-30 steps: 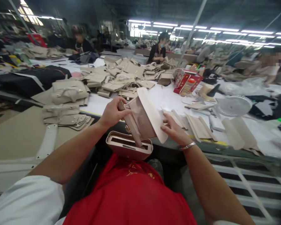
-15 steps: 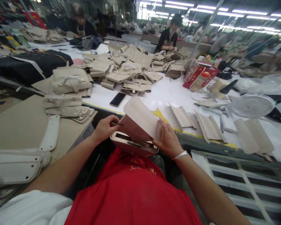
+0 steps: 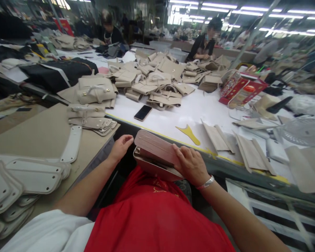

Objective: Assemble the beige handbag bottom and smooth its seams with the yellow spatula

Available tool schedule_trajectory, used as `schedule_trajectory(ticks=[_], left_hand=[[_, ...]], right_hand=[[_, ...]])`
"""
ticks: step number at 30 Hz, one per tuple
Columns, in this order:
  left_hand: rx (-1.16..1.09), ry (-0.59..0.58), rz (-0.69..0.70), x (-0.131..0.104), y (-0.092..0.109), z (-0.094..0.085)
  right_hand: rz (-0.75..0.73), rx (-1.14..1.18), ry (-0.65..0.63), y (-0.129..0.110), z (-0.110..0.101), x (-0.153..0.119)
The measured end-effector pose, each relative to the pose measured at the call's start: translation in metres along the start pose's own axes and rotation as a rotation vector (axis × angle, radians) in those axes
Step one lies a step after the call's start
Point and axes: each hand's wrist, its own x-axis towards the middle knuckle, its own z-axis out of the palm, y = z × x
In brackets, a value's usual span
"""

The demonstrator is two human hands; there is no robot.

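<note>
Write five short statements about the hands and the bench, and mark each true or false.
1. The right hand is on the bag. True.
2. The phone lies on the white table. True.
3. The left hand is on the phone. False: it is at the bag's left end.
4. The bracelet is on the left wrist. False: it is on the right wrist.
5. The yellow forked piece lies right of the phone. True.

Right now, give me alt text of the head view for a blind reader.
A person's right hand holds the right end of an open pinkish bag; the left hand is beside its left end. Beyond, a phone and heaped beige bags lie on a white worktable.
</note>
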Motion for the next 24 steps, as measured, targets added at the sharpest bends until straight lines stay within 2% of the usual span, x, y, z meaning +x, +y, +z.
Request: schedule_trajectory(ticks=[4, 8, 14, 18, 24], left_hand=[[-0.116, 0.025, -0.106, -0.007, -0.008, 0.004], [-0.068, -0.011, -0.098, -0.010, -0.013, 0.009], [-0.057, 0.019, -0.072, -0.007, -0.015, 0.016], [0.016, -0.022, -0.062, -0.006, -0.017, 0.020], [0.180, -0.107, -0.099, -0.005, -0.024, 0.028]], right_hand=[[-0.029, -0.055, -0.014, 0.005, 0.004, -0.008], [0.006, -0.083, -0.067, 0.004, 0.003, -0.015], [-0.084, -0.077, -0.163, -0.015, 0.006, -0.002], [-0.078, -0.112, -0.179, -0.014, 0.007, -0.002], [-0.187, -0.110, -0.236, -0.018, 0.001, 0.000]])
